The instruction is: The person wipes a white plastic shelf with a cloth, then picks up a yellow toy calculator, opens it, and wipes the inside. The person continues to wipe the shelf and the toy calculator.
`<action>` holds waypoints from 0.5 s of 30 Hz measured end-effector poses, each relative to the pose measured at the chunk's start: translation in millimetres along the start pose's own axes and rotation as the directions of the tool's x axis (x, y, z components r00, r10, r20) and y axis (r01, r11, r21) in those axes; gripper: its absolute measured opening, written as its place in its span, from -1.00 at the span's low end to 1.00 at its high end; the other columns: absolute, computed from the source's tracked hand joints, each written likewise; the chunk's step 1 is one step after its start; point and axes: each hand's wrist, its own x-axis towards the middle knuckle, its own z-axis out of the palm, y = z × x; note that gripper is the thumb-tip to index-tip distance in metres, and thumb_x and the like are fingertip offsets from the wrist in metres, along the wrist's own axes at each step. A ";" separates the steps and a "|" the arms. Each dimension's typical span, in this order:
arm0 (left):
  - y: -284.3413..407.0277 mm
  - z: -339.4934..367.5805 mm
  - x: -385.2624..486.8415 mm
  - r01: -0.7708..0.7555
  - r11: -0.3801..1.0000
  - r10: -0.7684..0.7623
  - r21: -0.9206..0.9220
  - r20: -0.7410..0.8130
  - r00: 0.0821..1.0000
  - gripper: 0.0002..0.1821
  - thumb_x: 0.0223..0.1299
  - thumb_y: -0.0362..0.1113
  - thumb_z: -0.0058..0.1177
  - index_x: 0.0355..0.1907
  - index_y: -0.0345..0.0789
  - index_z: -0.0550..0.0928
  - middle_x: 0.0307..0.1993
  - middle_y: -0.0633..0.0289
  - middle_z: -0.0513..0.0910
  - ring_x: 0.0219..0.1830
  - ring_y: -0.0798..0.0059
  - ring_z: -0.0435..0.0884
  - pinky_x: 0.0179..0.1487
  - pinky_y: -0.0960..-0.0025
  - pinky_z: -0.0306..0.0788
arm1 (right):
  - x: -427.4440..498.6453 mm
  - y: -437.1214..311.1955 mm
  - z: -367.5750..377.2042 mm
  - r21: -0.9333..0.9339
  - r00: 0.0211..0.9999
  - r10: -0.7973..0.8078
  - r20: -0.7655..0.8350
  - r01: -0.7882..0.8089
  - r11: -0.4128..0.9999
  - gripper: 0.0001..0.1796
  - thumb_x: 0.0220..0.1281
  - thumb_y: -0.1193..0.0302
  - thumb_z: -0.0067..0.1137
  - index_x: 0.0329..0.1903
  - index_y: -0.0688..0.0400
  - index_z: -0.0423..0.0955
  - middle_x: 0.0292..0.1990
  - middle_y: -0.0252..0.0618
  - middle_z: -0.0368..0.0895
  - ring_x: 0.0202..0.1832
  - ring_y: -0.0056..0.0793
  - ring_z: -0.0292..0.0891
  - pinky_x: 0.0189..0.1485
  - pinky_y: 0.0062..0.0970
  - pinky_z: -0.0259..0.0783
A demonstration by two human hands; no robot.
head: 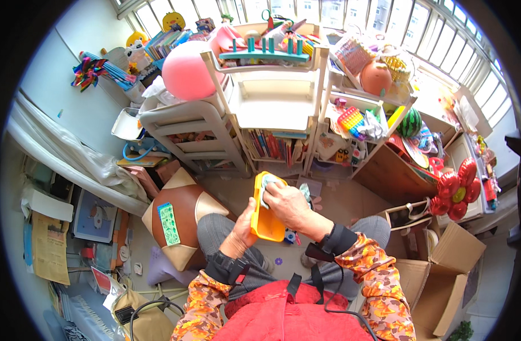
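A small orange-yellow plastic tray point(269, 226) is tilted in front of me, above my knees. My left hand point(244, 222) grips its left side, with the thumb along the outer wall. Against the upper inner part of the tray my right hand point(284, 203) presses a light blue-green cloth point(267, 181); more cloth of similar colour sticks out beyond the right side of that hand. The fingertips of my right hand are partly hidden in the cloth. Both wrists wear black straps.
Ahead stands a white shelf rack point(273, 98) with books and toys, beside a pink balloon point(188, 70). A brown-and-cream leather pouf point(179, 213) is at the left. At the right are a red flower balloon point(456, 189) and an open cardboard box point(439, 294).
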 end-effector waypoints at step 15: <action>-23.7 19.2 8.3 -0.290 0.928 0.290 0.232 0.035 0.956 -0.40 0.45 -0.01 -0.05 0.40 -0.28 0.27 0.19 0.28 0.48 0.20 0.52 0.46 0.30 0.40 0.33 | 0.1 7.5 -6.3 -0.091 0.852 0.294 0.433 -0.283 0.955 -0.68 0.09 0.35 0.18 -0.12 0.27 0.57 -0.10 -0.05 0.58 -0.03 -0.12 0.55 -0.11 -0.28 0.59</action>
